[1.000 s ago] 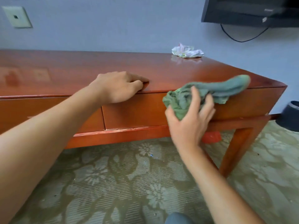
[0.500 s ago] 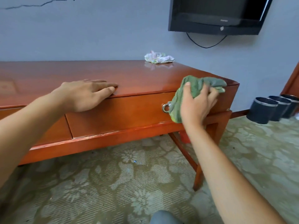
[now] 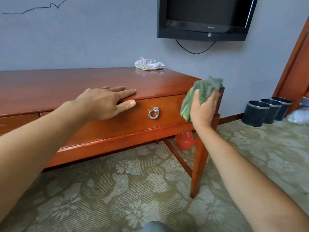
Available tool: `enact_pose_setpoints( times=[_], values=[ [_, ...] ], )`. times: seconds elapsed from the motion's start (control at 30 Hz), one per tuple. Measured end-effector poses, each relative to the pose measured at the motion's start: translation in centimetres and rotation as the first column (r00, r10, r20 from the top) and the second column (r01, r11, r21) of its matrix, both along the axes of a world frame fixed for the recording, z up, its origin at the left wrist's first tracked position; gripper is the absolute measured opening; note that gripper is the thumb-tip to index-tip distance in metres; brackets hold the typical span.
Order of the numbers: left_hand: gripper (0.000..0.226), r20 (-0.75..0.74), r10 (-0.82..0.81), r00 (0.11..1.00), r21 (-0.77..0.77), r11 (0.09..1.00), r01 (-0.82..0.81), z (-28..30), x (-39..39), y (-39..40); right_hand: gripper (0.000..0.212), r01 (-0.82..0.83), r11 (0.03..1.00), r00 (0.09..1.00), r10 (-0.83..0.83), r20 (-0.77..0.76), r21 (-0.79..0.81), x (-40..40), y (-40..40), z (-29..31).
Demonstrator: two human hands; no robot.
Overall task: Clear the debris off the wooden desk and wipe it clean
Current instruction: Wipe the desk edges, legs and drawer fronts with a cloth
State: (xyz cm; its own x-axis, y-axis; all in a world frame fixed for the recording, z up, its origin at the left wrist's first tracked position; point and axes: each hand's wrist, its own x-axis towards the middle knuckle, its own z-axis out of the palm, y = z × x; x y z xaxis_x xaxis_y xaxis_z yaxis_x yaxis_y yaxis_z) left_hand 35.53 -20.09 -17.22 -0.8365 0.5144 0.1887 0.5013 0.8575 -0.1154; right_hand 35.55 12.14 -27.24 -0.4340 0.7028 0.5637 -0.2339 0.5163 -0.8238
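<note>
Two hands — left hand (image 3: pixel 107 102) flat on glossy desk (image 3: pixel 66 84), right hand (image 3: pixel 203 109) gripping nubby green cloth (image 3: pixel 205 89).

green cloth (image 3: pixel 203 93) slid rightward to desk (image 3: pixel 66 84) corner

Grey wall (image 3: pixel 83 39), wall-mounted television (image 3: pixel 205 17), patterned green carpet (image 3: pixel 117 198), three dark bins (image 3: pixel 265 111)

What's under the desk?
A red bag sits under the desk, by its right front leg. The drawer front and leg cover part of it, so what else is back there can't be seen.
</note>
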Motion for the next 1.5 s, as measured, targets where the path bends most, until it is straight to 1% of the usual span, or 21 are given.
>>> enact_pose_setpoints(
  times=[0.17,0.27,0.37,0.43,0.5,0.57,0.63,0.77,0.9,0.97,1.0,1.03,1.1,1.13,1.17,1.2,1.27,1.33,1.37,1.43,1.5],
  values=[
    [0.069,-0.005,-0.001,1.000,0.029,1.000,0.001,-0.4,-0.5,-0.1,0.064,0.055,0.931,0.998,-0.067,-0.020,-0.362,-1.1,4.6,-0.3],
    [0.070,-0.007,0.008,1.000,0.015,1.000,-0.008,-0.1,-0.5,0.1,0.060,0.044,0.883,0.995,-0.081,-0.059,-0.467,-0.7,3.9,-0.9],
    [0.070,-0.015,0.013,1.000,0.003,1.000,-0.013,-0.2,-0.3,0.4,0.052,0.015,0.957,0.995,-0.044,-0.093,-0.289,0.7,-1.1,-3.1],
    [0.070,-0.013,0.029,0.999,0.009,1.000,-0.029,-0.2,0.0,0.5,0.047,-0.088,0.996,0.991,0.087,-0.103,-0.006,1.6,-5.2,-4.8],
    [0.069,-0.016,0.038,0.999,0.015,0.999,-0.038,-0.3,0.2,0.4,0.058,-0.203,0.941,0.978,0.210,0.005,0.270,2.2,-7.1,-6.1],
    [0.069,-0.017,0.036,0.999,0.024,0.999,-0.036,-0.2,0.4,0.3,0.068,-0.248,0.913,0.968,0.227,0.103,0.323,2.0,-4.7,-5.9],
    [0.068,-0.017,0.037,0.999,0.026,0.999,-0.037,-0.1,0.5,0.4,0.070,-0.159,0.962,0.985,0.137,0.109,0.223,1.4,-0.9,-4.8],
    [0.068,-0.046,0.028,0.999,0.022,0.999,-0.027,-0.2,0.4,0.6,0.077,0.027,0.979,0.994,-0.004,0.112,-0.204,0.1,4.5,-1.4],
    [0.068,-0.059,0.020,0.998,0.023,1.000,-0.019,-0.2,0.4,0.6,0.062,0.043,0.948,0.999,-0.032,0.041,-0.315,0.3,1.9,-1.4],
    [0.069,-0.070,0.019,0.997,0.024,1.000,-0.017,-0.3,0.4,0.5,0.059,0.006,0.983,0.999,0.000,0.037,-0.185,1.6,-2.4,-3.2],
    [0.069,-0.073,0.018,0.997,0.025,1.000,-0.016,-0.3,0.4,0.5,0.059,-0.079,0.997,0.996,0.079,0.043,-0.022,2.5,-4.7,-4.3],
    [0.069,-0.074,0.017,0.997,0.027,1.000,-0.015,-0.4,0.4,0.5,0.059,-0.180,0.968,0.982,0.166,0.090,0.176,3.4,-6.6,-5.4],
    [0.068,-0.077,0.016,0.997,0.032,0.999,-0.013,-0.5,0.3,0.4,0.075,-0.376,0.800,0.926,0.303,0.226,0.468,4.3,-7.7,-6.6],
    [0.068,-0.077,0.014,0.997,0.034,0.999,-0.012,-0.4,0.3,0.3,0.077,-0.418,0.745,0.908,0.337,0.248,0.520,4.2,-6.8,-5.8],
    [0.068,-0.073,0.015,0.997,0.035,0.999,-0.012,-0.4,0.2,0.2,0.071,-0.396,0.751,0.918,0.329,0.221,0.529,3.8,-5.6,-4.8],
    [0.068,-0.072,0.015,0.997,0.033,0.999,-0.013,-0.4,0.1,0.2,0.062,-0.326,0.807,0.945,0.291,0.150,0.492,3.1,-4.1,-3.7],
    [0.068,-0.081,0.009,0.997,0.034,0.999,-0.007,-0.5,0.0,0.2,0.066,-0.088,0.978,0.996,0.081,0.047,0.191,1.3,-0.4,-0.6],
    [0.069,-0.096,0.006,0.995,0.033,0.999,-0.003,-0.5,0.0,0.3,0.078,0.016,0.980,0.999,-0.007,0.049,-0.197,0.0,2.1,1.7],
    [0.069,-0.104,0.003,0.995,0.027,1.000,0.000,-0.5,-0.1,0.3,0.077,0.035,0.960,0.998,-0.020,0.054,-0.279,-0.3,2.2,2.1],
    [0.070,-0.119,-0.002,0.993,0.020,1.000,0.004,-0.5,-0.1,0.3,0.067,0.039,0.973,0.998,-0.028,0.052,-0.229,-0.2,-0.2,1.4],
    [0.069,-0.123,0.006,0.992,0.023,1.000,-0.003,-0.5,-0.1,0.3,0.059,0.016,1.000,1.000,-0.016,0.014,0.015,0.8,-4.6,-1.0]
  ],
)
